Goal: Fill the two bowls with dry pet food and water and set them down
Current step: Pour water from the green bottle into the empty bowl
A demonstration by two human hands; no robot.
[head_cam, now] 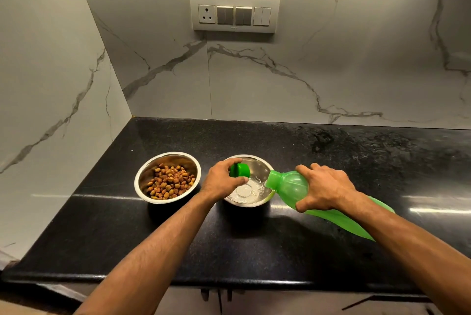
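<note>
head view: one camera only
right hand [325, 188]: grip wrapped round green bottle [290, 184], tilted, mouth over water bowl [257, 165] rim
left hand [223, 182]: grip pinching green cap [239, 170] above same bowl
food bowl [142, 177]: on desk [254, 238], just left of water bowl, kibble [170, 182] inside
risk: steeper tilt likely splashes over rim; cap could drop into water
materials: shiny round steel bowls, translucent soft plastic bottle, speckled glossy black stone desk, lumpy brown kibble

Two polished steel bowls, one [167, 177] of matt brown kibble [170, 182], one [251, 182] wet, on a glossy speckled black stone counter [254, 246]; translucent green plastic bottle [290, 183] and cap [239, 170]; smooth grey-veined marble-look wall [331, 72].
</note>
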